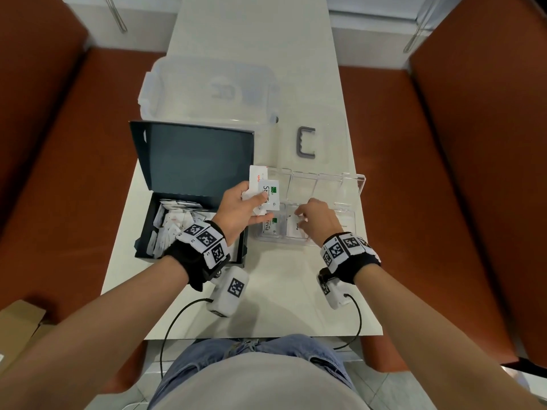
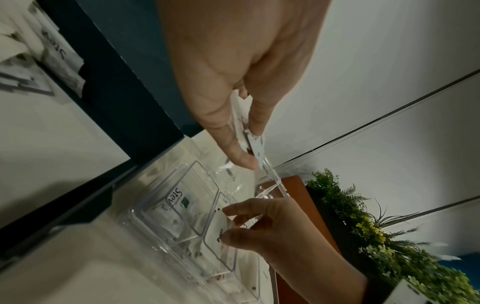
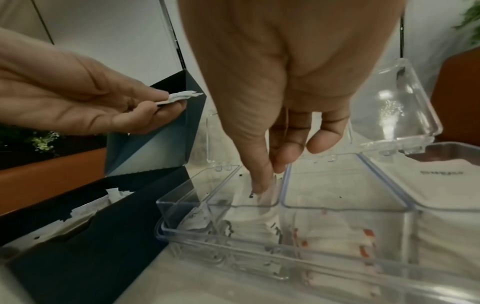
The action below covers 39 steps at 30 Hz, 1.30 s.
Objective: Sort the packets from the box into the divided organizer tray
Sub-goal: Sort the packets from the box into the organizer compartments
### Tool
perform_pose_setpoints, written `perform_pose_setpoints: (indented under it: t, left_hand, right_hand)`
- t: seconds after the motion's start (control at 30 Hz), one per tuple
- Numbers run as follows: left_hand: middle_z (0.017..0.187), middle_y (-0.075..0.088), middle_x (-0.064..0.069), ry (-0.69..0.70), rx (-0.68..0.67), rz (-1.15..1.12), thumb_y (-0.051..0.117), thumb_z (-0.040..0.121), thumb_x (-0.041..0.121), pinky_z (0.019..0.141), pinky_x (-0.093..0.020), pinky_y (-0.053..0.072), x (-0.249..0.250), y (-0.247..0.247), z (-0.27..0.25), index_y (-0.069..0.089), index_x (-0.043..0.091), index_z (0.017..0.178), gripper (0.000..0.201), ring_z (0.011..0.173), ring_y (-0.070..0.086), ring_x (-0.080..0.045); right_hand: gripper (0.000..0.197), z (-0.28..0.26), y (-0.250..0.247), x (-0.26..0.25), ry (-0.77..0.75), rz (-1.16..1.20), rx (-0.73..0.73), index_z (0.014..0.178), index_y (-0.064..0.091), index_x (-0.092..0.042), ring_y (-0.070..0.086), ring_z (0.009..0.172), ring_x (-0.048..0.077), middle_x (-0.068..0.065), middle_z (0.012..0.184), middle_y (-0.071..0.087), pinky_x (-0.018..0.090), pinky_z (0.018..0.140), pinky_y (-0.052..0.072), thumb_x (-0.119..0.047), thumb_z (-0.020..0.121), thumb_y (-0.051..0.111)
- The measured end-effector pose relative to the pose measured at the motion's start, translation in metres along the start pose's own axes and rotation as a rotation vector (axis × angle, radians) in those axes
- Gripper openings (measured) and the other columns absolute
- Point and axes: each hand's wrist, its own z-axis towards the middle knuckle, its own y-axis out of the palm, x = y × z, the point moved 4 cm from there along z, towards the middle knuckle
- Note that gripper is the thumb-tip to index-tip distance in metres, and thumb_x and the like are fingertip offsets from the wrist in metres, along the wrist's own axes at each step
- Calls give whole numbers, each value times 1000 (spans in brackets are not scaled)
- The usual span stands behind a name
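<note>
A dark box [image 1: 142, 247] with its lid raised holds several white packets [image 1: 173, 223] at the table's left. Just right of it, my left hand [image 1: 260, 207] grips a small stack of packets [image 1: 268, 187], a Stevia one on top; the left wrist view shows the stack [image 2: 253, 142] pinched between thumb and fingers. The clear divided organizer tray [image 1: 281, 241] lies to the right with its lids up. My right hand [image 1: 299, 217] reaches into its second near compartment and pinches a white packet [image 3: 267, 197] there. A Stevia packet [image 2: 176, 199] lies in the leftmost compartment.
Behind the box stands a large translucent storage bin [image 1: 207, 90], and a grey C-shaped handle [image 1: 306, 142] lies beyond the tray. Red-brown benches [image 1: 444, 173] flank the table. A cardboard box [image 1: 17, 324] sits at lower left. Cables trail from both wrists.
</note>
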Motion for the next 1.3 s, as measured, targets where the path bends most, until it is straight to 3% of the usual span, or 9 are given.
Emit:
perform_pose_setpoints:
  t: [0.33,0.43,0.57,0.67,0.77,0.9,1.07,1.17,1.3]
  left_hand:
    - [110,67,-4,-2,-8,-6,60,93,2,71,-35,61,2,-2,-1,57,5,122,29,95,69,-19]
    - [113,66,-7,-8,-6,1,61,92,2,70,-34,61,3,-2,-2,57,4,123,31,98,68,-21]
    - [115,67,-10,0,-13,18,64,90,2,69,-31,60,4,-2,-3,59,6,118,29,101,68,-23]
    - [111,68,-10,2,-23,28,66,88,4,70,-32,60,3,-2,-3,60,9,117,29,98,69,-22]
    - [106,68,-8,4,-21,24,61,93,11,68,-33,60,2,-3,-5,61,8,116,23,92,69,-19]
    - [104,67,-12,-1,57,17,50,100,15,60,-29,60,1,-13,-5,58,8,113,17,86,69,-24]
    - [101,68,-17,26,135,54,46,102,14,65,-30,61,4,-30,-6,53,7,121,22,79,70,-22]
    - [100,67,-17,32,138,52,46,102,14,66,-31,61,5,-34,-9,54,8,119,20,76,70,-21]
    - [99,67,-16,30,139,41,46,102,14,67,-32,61,6,-34,-11,55,9,115,17,77,69,-23]
  right_hand:
    - [39,-5,-4,-3,-80,-112,5,128,57,-21,56,108,25,4,119,57,39,93,37,-9,91,58]
    - [33,-6,-16,-4,-90,51,82,124,61,-16,59,99,24,6,113,59,37,95,41,-11,92,57]
    - [24,-11,-42,-21,-95,437,256,115,66,-14,58,78,12,5,97,67,18,77,44,-21,94,57]
    - [28,-12,-49,-34,-52,693,232,116,65,-19,65,75,14,0,91,68,20,74,51,-31,91,61]
    - [19,-9,-48,-43,-73,768,171,106,68,-15,64,66,7,2,84,70,9,63,47,-20,88,67]
    - [9,1,-42,-36,34,884,190,94,70,-5,56,54,1,0,76,68,10,56,45,-10,86,69]
    - [10,12,-19,-23,172,714,135,95,71,-6,62,76,14,11,87,72,26,79,51,-9,87,65]
    - [11,15,-8,-32,118,508,77,95,71,-5,59,83,15,11,94,71,18,76,42,-9,87,65]
    - [18,19,-1,-42,97,349,3,103,69,-5,63,97,27,15,106,68,32,88,51,-6,89,56]
